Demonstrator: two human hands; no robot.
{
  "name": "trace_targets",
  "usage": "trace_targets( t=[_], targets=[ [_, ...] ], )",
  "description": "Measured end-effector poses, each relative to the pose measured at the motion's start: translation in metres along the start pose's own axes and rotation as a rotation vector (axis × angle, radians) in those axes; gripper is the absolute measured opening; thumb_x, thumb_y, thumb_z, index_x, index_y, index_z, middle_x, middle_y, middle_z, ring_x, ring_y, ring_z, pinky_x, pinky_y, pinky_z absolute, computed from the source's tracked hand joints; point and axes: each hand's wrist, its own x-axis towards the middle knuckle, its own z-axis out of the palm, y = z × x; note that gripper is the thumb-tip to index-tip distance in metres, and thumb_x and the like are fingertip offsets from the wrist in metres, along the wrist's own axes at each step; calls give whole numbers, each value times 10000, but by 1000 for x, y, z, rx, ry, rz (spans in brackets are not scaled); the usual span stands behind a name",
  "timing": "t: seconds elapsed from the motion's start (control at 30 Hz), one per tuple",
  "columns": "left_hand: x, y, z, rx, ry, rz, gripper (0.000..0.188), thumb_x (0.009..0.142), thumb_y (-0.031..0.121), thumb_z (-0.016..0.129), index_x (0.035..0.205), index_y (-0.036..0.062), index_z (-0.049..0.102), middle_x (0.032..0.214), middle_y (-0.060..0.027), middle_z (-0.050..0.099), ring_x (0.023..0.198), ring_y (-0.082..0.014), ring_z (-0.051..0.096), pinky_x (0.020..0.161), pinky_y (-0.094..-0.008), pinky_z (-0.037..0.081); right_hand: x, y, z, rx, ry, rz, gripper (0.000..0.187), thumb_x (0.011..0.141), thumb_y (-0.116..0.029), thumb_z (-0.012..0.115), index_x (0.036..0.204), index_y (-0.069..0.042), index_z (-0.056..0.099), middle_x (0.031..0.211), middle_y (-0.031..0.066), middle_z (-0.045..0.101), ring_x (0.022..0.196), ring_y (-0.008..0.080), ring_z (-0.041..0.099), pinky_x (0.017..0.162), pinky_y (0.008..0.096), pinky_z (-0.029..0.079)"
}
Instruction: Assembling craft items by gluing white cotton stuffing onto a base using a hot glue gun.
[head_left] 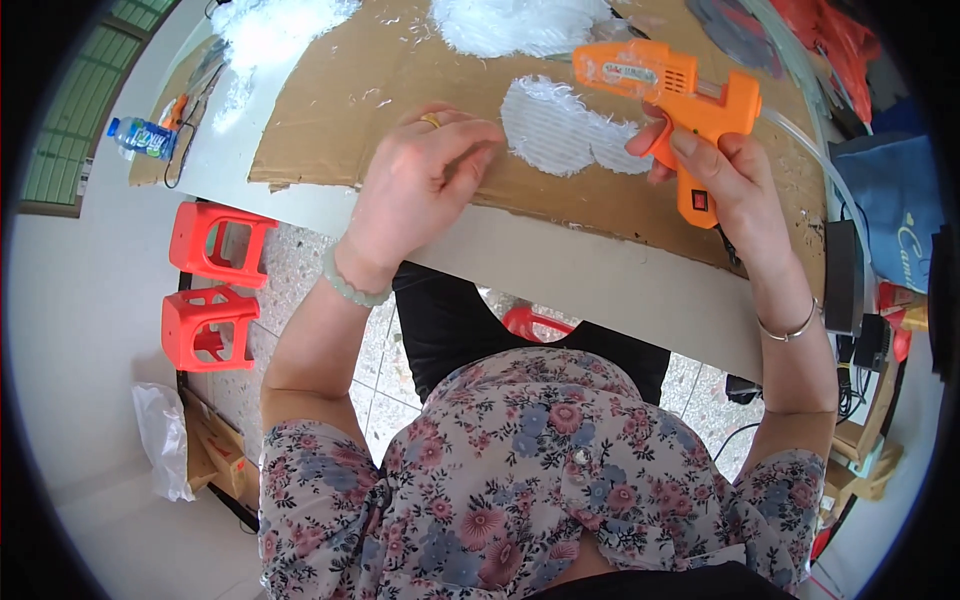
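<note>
My right hand [735, 175] is wrapped around the handle of an orange hot glue gun [718, 115], with fingers at its trigger. The gun's nozzle points left, above the cardboard. A long translucent glue stick [812, 140] curves out of its back end. My left hand [425, 165] is above the cardboard's near edge, its fingers curled in toward the thumb. Whatever lies between those fingertips, if anything, is hidden. Just right of that hand lies a white, fluffy-edged flat piece [545, 125]. A similar white piece [618, 145] adjoins it, partly behind my right fingers.
Brown cardboard [330, 120] covers much of the table. White fluffy piles [515, 25] lie at the back. A blue-labelled bottle [145, 138] stands at the far left. Red stools [210, 325] are on the floor left. A blue bag [885, 195] hangs at the right.
</note>
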Motion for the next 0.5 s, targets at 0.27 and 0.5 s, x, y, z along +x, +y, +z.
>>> trace_targets(
  t=[0.27,0.5],
  targets=[
    [-7,23,17,187,-76,263,231,733,125,705,945,46,658,1026,-67,674,1033,-275,578,892,-409,461,10,8,10,-126,-81,99,235,953,-174,546,1115,-9,587,982,41,653,837,86,560,779,248,467],
    [-8,19,19,207,-115,297,247,737,156,701,955,47,660,1018,-61,677,1008,-255,577,842,-402,456,19,11,16,-310,-83,176,263,952,-194,559,1126,2,577,969,28,651,848,80,565,784,229,465]
  ],
)
